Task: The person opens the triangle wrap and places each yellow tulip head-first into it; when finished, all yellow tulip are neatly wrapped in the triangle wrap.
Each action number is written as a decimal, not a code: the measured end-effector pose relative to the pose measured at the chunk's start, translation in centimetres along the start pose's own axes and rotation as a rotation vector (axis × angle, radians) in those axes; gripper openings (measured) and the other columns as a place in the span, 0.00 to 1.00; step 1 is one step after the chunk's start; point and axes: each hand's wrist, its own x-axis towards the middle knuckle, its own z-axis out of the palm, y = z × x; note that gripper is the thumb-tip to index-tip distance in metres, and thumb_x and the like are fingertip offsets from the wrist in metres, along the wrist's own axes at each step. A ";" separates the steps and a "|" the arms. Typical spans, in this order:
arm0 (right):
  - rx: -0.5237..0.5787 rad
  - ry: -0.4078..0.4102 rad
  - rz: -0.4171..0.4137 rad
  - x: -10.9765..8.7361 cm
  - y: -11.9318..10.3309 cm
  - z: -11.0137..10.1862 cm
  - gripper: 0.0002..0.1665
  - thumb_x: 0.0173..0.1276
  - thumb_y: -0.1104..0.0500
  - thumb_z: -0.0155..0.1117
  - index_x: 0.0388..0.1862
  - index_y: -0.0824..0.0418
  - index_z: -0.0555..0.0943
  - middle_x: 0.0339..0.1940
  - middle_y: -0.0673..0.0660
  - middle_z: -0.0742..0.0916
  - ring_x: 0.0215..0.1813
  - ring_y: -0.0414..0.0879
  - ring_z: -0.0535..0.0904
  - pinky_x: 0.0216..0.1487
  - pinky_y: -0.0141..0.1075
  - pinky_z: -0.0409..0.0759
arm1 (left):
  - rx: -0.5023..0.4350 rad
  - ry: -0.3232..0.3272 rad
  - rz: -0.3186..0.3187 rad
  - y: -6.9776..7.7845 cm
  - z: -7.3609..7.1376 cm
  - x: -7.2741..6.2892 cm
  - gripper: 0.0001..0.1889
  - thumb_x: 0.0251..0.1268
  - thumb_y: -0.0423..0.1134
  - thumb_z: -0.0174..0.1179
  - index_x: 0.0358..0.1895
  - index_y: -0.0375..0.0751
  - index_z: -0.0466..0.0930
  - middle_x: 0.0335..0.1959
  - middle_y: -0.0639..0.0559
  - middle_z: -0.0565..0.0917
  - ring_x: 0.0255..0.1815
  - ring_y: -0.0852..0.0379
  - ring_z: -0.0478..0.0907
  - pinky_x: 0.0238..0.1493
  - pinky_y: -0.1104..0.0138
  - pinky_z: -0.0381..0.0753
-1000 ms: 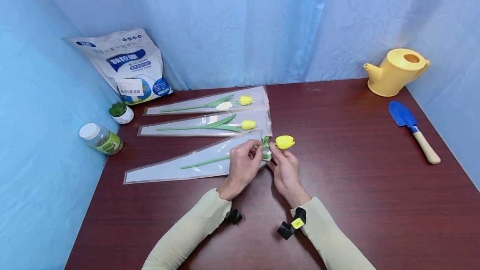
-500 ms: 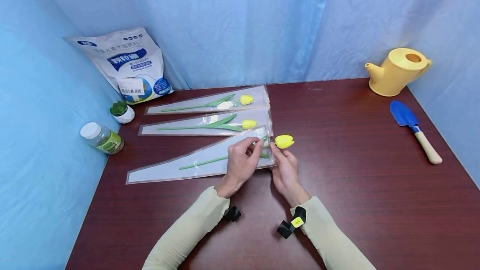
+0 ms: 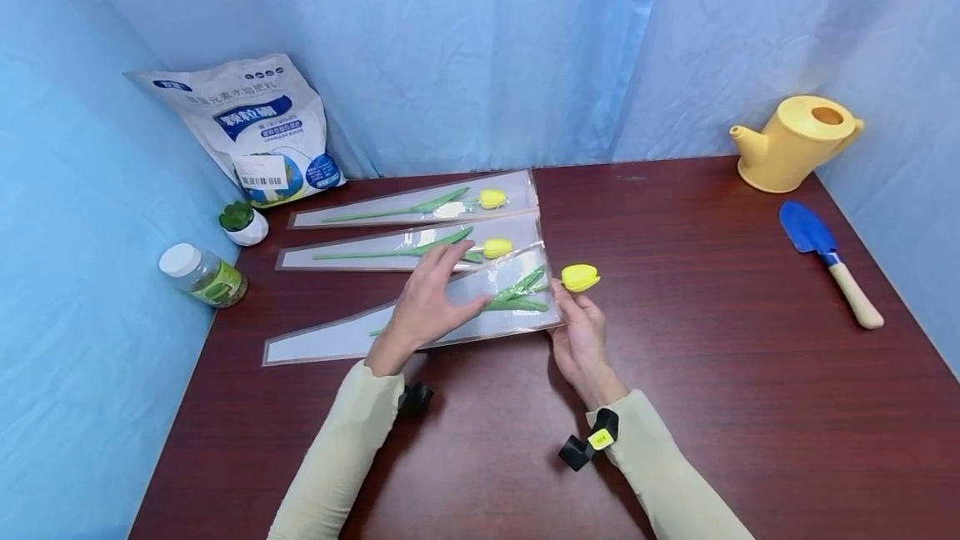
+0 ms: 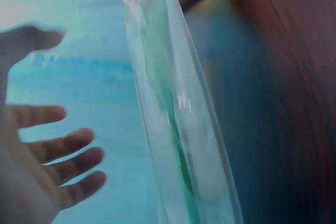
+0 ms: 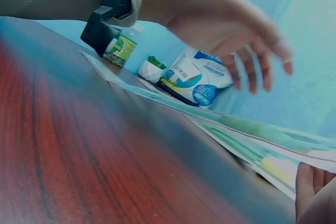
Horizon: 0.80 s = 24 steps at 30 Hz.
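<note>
A clear, white-backed flower sleeve [image 3: 318,347] with a yellow artificial tulip [image 3: 580,277] lies nearest the person. The green stem and leaves are inside; the bloom sticks out past the wide right end. At that end my right hand [image 3: 581,344] grips the sleeve's edge beside the bloom, thumb on top and fingers underneath. The wide end is lifted off the table in the right wrist view. My left hand [image 3: 429,300] hovers over the sleeve's middle, fingers spread and holding nothing; the left wrist view shows those fingers [image 4: 73,145] apart from the sleeve.
Behind lie two more sleeves, a middle one [image 3: 303,259] and a far one [image 3: 311,220], each with a yellow tulip fully inside. At left stand a fertilizer bag [image 3: 258,136], a potted succulent [image 3: 243,225] and a jar [image 3: 204,276]. A watering can [image 3: 787,148] and trowel [image 3: 828,261] are at right.
My left hand has let go of the leaves at the sleeve's mouth and moved left, its fingers spreading. The right hand, sleeve and tulip have shifted slightly right, the wide end rising.
</note>
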 end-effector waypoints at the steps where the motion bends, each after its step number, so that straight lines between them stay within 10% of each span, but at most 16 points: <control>1: 0.004 -0.001 -0.002 0.0 -0.1 0.0 0.13 0.76 0.64 0.55 0.34 0.54 0.85 0.33 0.46 0.89 0.37 0.36 0.85 0.39 0.30 0.83 | 0.037 -0.054 -0.018 -0.3 -0.2 -0.2 0.43 0.53 0.53 0.73 0.73 0.44 0.67 0.62 0.41 0.76 0.61 0.43 0.75 0.60 0.47 0.78; 10: 0.043 0.008 -0.006 0.3 -1.0 -0.4 0.15 0.76 0.65 0.54 0.33 0.54 0.85 0.34 0.47 0.89 0.38 0.36 0.85 0.39 0.31 0.83 | 0.227 -0.380 -0.058 -2.4 0.2 -1.6 0.63 0.42 0.61 0.78 0.80 0.43 0.51 0.76 0.38 0.61 0.77 0.39 0.59 0.76 0.42 0.60; 24: 0.051 0.004 -0.002 0.2 -1.4 -0.5 0.13 0.76 0.63 0.55 0.35 0.54 0.85 0.35 0.46 0.89 0.39 0.36 0.85 0.41 0.32 0.83 | 0.314 -0.344 -0.036 -2.9 1.4 -1.7 0.57 0.46 0.48 0.77 0.79 0.38 0.51 0.66 0.37 0.71 0.68 0.39 0.69 0.70 0.46 0.68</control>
